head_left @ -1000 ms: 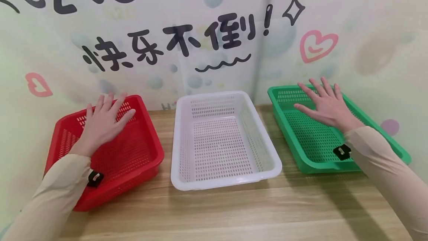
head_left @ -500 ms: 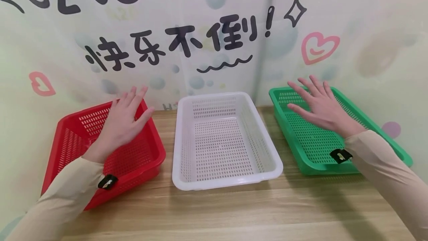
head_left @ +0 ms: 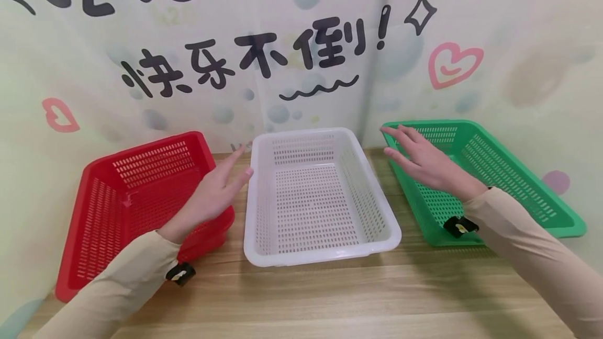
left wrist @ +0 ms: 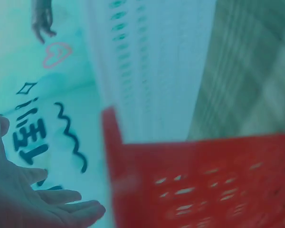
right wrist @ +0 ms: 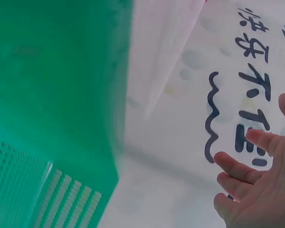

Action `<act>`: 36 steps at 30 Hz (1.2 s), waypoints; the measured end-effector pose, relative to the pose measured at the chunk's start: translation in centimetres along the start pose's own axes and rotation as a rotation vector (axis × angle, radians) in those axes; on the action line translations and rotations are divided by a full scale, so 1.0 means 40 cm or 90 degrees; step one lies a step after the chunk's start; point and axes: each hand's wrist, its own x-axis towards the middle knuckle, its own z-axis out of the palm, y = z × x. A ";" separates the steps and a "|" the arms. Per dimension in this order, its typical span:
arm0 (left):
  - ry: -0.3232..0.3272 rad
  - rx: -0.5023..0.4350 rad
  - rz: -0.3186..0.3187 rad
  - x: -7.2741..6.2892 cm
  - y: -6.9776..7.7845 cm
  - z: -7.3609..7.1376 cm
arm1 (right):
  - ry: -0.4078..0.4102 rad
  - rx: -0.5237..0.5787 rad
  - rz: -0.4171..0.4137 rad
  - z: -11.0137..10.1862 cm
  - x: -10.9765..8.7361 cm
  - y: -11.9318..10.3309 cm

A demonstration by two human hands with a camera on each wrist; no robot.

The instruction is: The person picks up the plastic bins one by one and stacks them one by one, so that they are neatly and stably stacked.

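My left hand (head_left: 209, 195) hovers over the right side of the red basket (head_left: 155, 158), its fingers straight and reaching toward the white basket (head_left: 322, 255). It holds nothing. In the left wrist view the same hand (left wrist: 47, 204) shows spread fingers beside the red basket's wall (left wrist: 204, 185). My right hand (head_left: 426, 164) is above the left edge of the green basket (head_left: 509, 171), fingers extended toward the white basket and holding nothing. Apart from the green basket's wall (right wrist: 61, 95), that hand (right wrist: 261, 175) appears with fingers outstretched in the right wrist view.
All three baskets stand side by side on a wooden table (head_left: 301, 297), the white one in the middle. Behind them hangs a pale printed backdrop (head_left: 330, 103) with black writing and pink hearts. A black strap (head_left: 180, 273) is on each wrist.
My left hand has moved right, from over the red basket's middle toward the white basket. The right hand has shifted left and turned inward. The baskets stay in place.
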 end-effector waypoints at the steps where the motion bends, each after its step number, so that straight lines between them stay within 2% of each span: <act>1: -0.006 -0.016 -0.002 0.001 -0.003 0.007 | -0.009 0.011 0.004 0.001 0.002 -0.007; 7: -0.017 -0.084 -0.021 0.005 -0.013 0.029 | -0.037 0.050 -0.017 0.020 0.023 -0.033; 11: -0.028 -0.103 -0.058 0.008 -0.020 0.039 | -0.059 0.067 -0.042 0.038 0.032 -0.045; 14: -0.029 -0.108 -0.075 0.008 -0.029 0.049 | -0.074 0.077 -0.040 0.060 0.032 -0.051; 17: -0.019 -0.109 -0.068 0.009 -0.038 0.063 | -0.083 0.080 -0.025 0.080 0.026 -0.053; 24: 0.013 -0.108 -0.013 0.002 -0.051 0.089 | -0.090 0.101 -0.009 0.123 0.011 -0.040; 30: 0.012 -0.080 -0.043 -0.006 -0.060 0.095 | -0.096 0.115 0.001 0.158 -0.007 -0.023; 36: 0.015 -0.064 -0.038 0.000 -0.060 0.097 | -0.072 0.111 0.007 0.156 -0.014 -0.014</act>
